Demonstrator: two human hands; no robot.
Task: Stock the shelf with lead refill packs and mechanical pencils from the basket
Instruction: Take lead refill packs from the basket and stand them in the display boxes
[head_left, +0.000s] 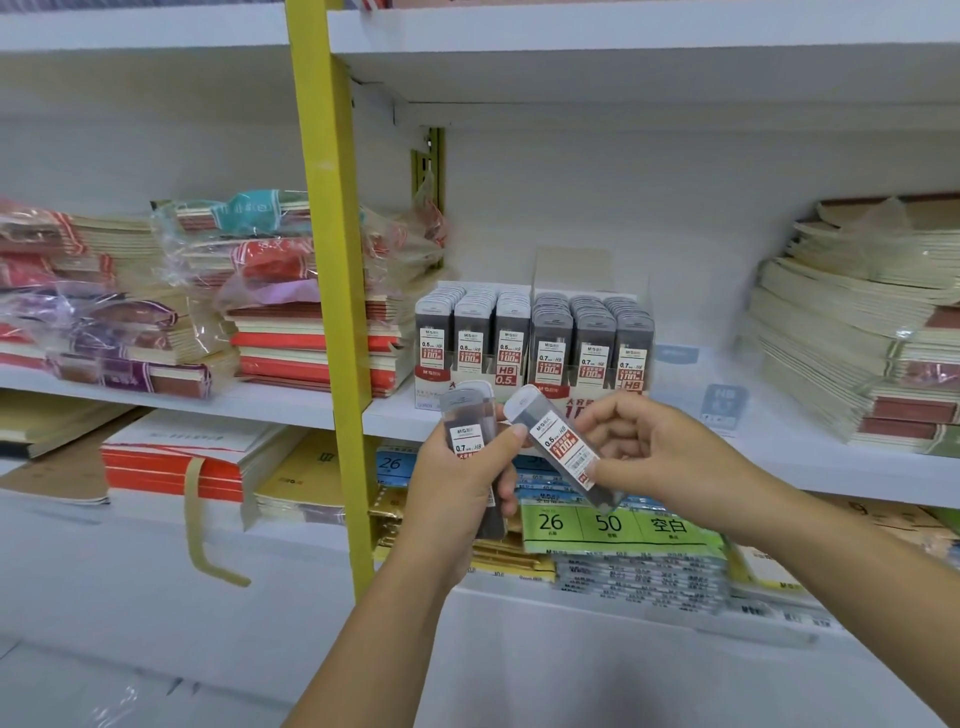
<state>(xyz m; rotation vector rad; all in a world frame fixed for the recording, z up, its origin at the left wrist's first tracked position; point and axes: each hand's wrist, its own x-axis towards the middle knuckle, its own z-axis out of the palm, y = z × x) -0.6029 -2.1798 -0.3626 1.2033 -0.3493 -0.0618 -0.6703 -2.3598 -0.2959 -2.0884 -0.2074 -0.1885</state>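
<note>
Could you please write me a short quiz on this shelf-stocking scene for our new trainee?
1. True or false: the left hand holds a lead pack marked 0.7.
2. Which display box on the shelf shows packs marked 0.5? A. the left box B. the right box C. neither
3. Fill in: the tilted pack in the right hand is marked ___.
Key: 1 true; 2 A; 3 0.5.
</note>
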